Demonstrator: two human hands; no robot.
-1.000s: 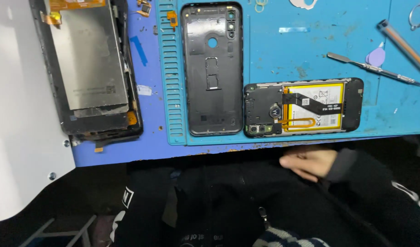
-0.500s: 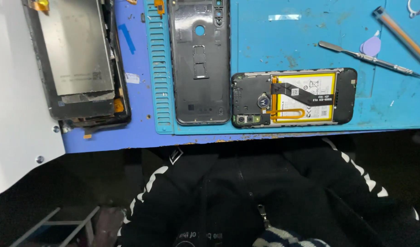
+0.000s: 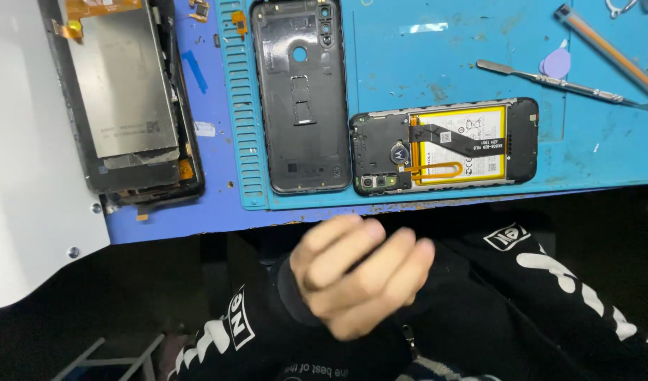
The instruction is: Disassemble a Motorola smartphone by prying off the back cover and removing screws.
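One hand (image 3: 359,279) is seen below the edge of the surface (image 3: 197,219), blurred, fingers loosely curled together, nothing held; which hand it is cannot be told. A black sleeve with white print is worn.

Nearest above it, an opened phone (image 3: 444,144) is laid lengthwise on the blue mat (image 3: 437,63). A yellow battery label (image 3: 472,152), rectangular with small black print, is seen in its middle, crossed by a black flex strip (image 3: 447,135). Just beside, to the left, a black back cover (image 3: 301,95) is laid inner face up. Further left, off the mat, a screen assembly (image 3: 123,99) is placed face down, grey metal back showing, with a small dark rectangular label low on it. A metal spudger (image 3: 549,79) and a lilac pick (image 3: 557,63) are noted at upper right, well apart from the hand. A white panel (image 3: 21,176) is seen at far left.
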